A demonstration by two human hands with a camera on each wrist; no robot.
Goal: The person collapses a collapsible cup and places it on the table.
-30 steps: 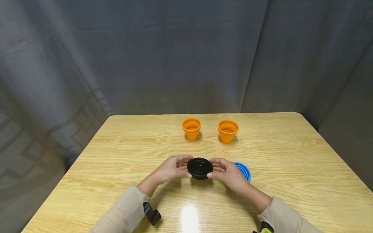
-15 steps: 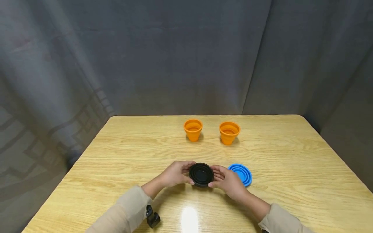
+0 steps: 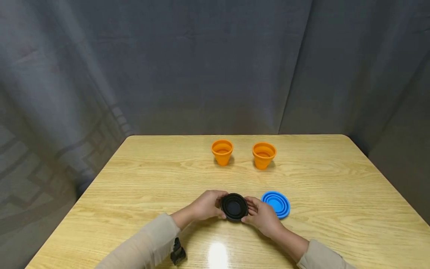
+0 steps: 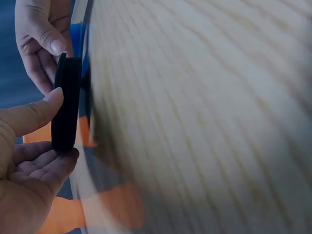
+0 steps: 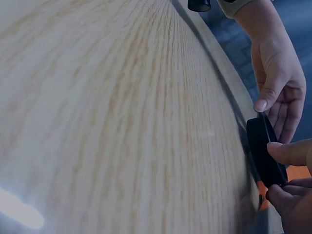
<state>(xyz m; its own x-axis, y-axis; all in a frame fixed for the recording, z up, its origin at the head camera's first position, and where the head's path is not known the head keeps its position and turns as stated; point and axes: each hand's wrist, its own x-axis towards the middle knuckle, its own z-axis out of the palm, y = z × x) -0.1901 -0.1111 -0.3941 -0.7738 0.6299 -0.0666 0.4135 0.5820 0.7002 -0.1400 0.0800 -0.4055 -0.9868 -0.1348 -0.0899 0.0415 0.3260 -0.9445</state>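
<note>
A black collapsible cup (image 3: 234, 207), folded flat into a ringed disc, is held between both hands over the middle of the table. My left hand (image 3: 207, 204) pinches its left edge, thumb on the near side and fingers behind. At the opposite edge my right hand (image 3: 263, 216) grips it the same way. Edge-on in the left wrist view, the black cup (image 4: 67, 105) stands off the wood surface. A flattened blue collapsible cup (image 3: 277, 204) lies on the table just beyond my right hand, which covers a bit of its rim.
Two orange collapsible cups (image 3: 222, 152), (image 3: 264, 155) stand expanded and upright farther back, side by side. The wooden table (image 3: 336, 194) ends at a grey curtain (image 3: 208, 67). A black wrist device (image 3: 178, 252) sticks out under the left sleeve.
Both hands have brought the black cup nearer to me and slightly right, tipping its ringed face more toward the head camera. More of the blue cup shows now.
</note>
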